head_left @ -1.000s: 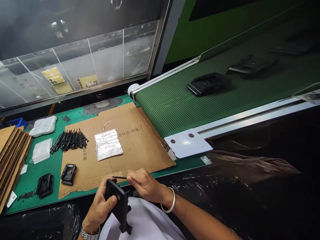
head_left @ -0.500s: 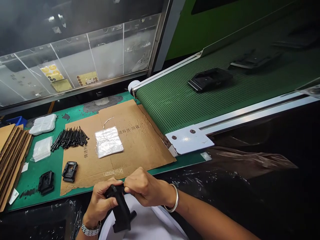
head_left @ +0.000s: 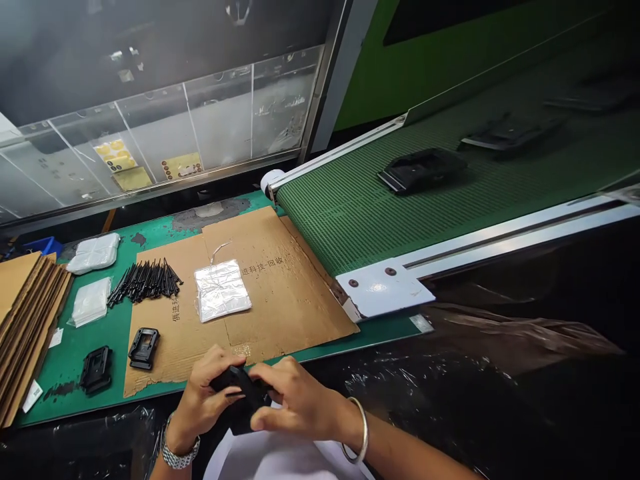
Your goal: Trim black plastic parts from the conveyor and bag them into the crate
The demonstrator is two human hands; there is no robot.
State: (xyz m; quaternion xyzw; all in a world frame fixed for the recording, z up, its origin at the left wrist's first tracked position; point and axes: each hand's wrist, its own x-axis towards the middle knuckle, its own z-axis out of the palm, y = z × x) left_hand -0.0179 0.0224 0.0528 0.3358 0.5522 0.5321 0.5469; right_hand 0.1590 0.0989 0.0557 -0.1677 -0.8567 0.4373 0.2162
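Two bare hands close around a black plastic housing, held just past the near edge of the desk above a white cloth. The left hand, with a metal wristwatch, curls over the housing's left side. The right hand, with a silver bangle, presses in from the other side, its fingers bent over the top and its thumb low on the front. Nearest the hands, a sheet of brown cardboard lies on the green desk, carrying a pile of thin black pins, a foil-like clear bag and a second black housing. A third black housing sits on the desk beside the cardboard. Beyond, more black housings lie on a green mesh conveyor belt.
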